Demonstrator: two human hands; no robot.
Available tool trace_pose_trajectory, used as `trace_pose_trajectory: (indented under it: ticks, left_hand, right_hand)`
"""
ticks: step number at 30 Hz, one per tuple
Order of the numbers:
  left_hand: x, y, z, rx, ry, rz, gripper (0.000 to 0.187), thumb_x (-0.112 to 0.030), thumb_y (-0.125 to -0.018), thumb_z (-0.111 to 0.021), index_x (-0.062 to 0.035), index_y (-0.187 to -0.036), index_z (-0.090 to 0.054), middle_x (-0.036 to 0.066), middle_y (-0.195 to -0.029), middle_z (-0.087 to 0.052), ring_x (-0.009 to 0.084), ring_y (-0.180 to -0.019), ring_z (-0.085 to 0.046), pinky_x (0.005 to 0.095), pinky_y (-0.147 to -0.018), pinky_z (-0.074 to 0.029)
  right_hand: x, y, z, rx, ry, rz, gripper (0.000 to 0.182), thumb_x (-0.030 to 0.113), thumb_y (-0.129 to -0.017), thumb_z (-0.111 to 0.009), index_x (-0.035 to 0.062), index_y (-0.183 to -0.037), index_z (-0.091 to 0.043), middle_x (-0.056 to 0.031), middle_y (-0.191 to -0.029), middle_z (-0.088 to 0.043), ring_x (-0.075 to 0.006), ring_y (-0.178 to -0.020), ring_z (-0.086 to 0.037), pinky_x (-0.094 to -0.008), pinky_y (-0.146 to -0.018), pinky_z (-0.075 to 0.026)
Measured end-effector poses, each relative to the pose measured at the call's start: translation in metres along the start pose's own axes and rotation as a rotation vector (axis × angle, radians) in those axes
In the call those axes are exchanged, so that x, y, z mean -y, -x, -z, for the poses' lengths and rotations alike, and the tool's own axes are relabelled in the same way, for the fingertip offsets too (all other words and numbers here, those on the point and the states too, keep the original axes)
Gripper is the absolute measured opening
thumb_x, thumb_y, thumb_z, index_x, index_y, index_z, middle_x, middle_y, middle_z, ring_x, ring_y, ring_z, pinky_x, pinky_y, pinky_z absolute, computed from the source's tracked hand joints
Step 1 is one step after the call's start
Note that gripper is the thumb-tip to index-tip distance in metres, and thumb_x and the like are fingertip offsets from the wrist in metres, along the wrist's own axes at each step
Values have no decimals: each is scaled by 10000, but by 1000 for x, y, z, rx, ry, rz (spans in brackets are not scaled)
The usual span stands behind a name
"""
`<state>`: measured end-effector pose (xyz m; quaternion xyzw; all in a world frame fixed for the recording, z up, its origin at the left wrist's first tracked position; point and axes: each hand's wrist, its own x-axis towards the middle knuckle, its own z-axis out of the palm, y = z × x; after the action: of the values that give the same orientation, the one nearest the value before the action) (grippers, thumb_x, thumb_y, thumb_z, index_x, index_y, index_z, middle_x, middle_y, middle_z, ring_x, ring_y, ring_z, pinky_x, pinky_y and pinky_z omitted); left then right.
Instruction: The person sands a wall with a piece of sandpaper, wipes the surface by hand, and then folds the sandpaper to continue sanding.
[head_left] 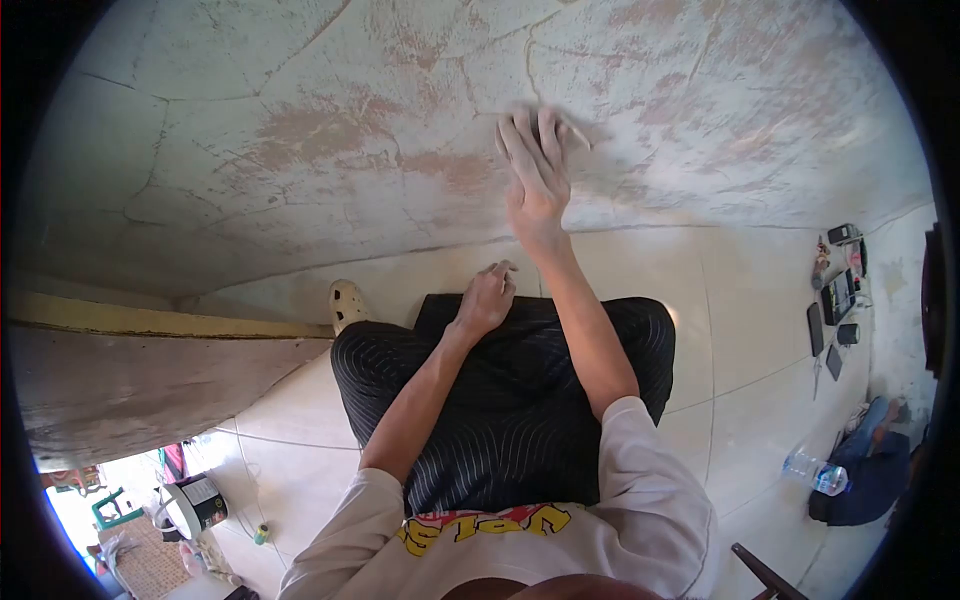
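My right hand (540, 165) is raised against the wall (340, 130), its dusty fingers bent and pressed to the surface. Something dark shows between and under those fingers, but I cannot make out what it is. The wall is pale and worn, with cracks and reddish-brown patches around the hand. My left hand (487, 300) hangs over my lap near the foot of the wall, its fingers loosely curled with nothing visible in them. Dark striped trousers (500, 400) cover my bent legs below both hands.
Pale floor tiles (700, 330) lie around me. A curved brown panel (150, 375) stands at left, with a white bucket (195, 505) behind it. Right are a plastic bottle (815, 472), dark cloth (865, 480) and several small items along the wall, including a black case (838, 297).
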<state>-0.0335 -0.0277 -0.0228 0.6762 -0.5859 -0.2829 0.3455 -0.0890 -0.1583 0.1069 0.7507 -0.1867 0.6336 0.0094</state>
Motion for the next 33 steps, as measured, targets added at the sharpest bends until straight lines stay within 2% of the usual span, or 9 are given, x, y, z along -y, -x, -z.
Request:
trace_pose_trajectory:
  ticks: [3,9,13,19,23,25,26,28,33]
  left_hand:
    - [3,0,-1,3,-21,45,243,-51,-878,-543,2,-1109,-595,245,-965,-640,425,-907,-619,497,-808,-491]
    - [4,1,-6,6,18,-3,257,-13,-885,-534,34,-1131,-587,228,-923,-644,367,-834,-640,442,-749,-505]
    - [4,1,-4,-8,-19,-39,253,-4,-885,-534,36,-1129,-588,219,-928,-647,367,-836,-642,430,-754,-512]
    - [-1,2,-3,29,33,16,240,-21,-898,-544,33,-1126,-599,237,-922,-647,352,-840,-651,422,-760,-516]
    - [-1,1,-4,8,46,47,238,-22,-866,-542,18,-1092,-606,251,-915,-645,418,-857,-629,480,-775,-492]
    - [-4,1,-2,16,34,34,241,-23,-866,-542,21,-1094,-606,253,-913,-644,420,-857,-627,480,-777,-488]
    - [-4,3,-2,18,35,37,241,-23,-866,-542,21,-1094,-606,253,-913,-644,420,-857,-627,480,-777,-488]
    - [0,1,-5,11,44,18,249,-23,-864,-541,19,-1101,-605,250,-914,-645,422,-857,-626,481,-782,-486]
    - [-2,2,-3,1,36,19,251,-27,-865,-548,10,-1106,-607,245,-911,-643,420,-861,-626,485,-787,-488]
  right_hand:
    - [23,-47,12,27,-130,0,456,-112,-787,-562,6,-1218,-651,-102,-1288,-639,-287,-1381,-434,-492,-1137,-340]
    - [-19,12,2,-30,4,63,485,-91,-768,-585,44,-1229,-650,-76,-1254,-660,-291,-1316,-503,-504,-1093,-378]
    - [14,-47,11,-35,-84,60,407,-51,-783,-601,57,-1167,-684,-66,-1208,-685,-271,-1300,-523,-490,-1081,-394]
    - [-21,10,2,-81,104,106,374,-53,-808,-599,53,-1156,-684,-61,-1230,-671,-265,-1308,-515,-478,-1062,-416]
    - [1,-34,13,-89,17,64,379,-46,-811,-604,63,-1164,-687,-61,-1219,-680,-260,-1311,-514,-481,-1073,-410]
    - [5,-55,31,188,-201,131,630,-6,-895,-556,27,-1491,-353,-152,-1577,-297,-307,-1482,-225,-444,-1222,-182]
    - [1,-46,25,190,-201,128,630,-6,-895,-556,27,-1491,-353,-152,-1577,-297,-307,-1482,-225,-444,-1222,-182]
    - [-13,-16,8,-85,-10,122,407,-65,-810,-587,62,-1184,-684,-68,-1229,-677,-267,-1325,-501,-486,-1091,-399]
    - [6,-28,8,-122,63,26,416,-79,-818,-556,33,-1204,-668,-75,-1263,-659,-280,-1342,-483,-492,-1107,-388]
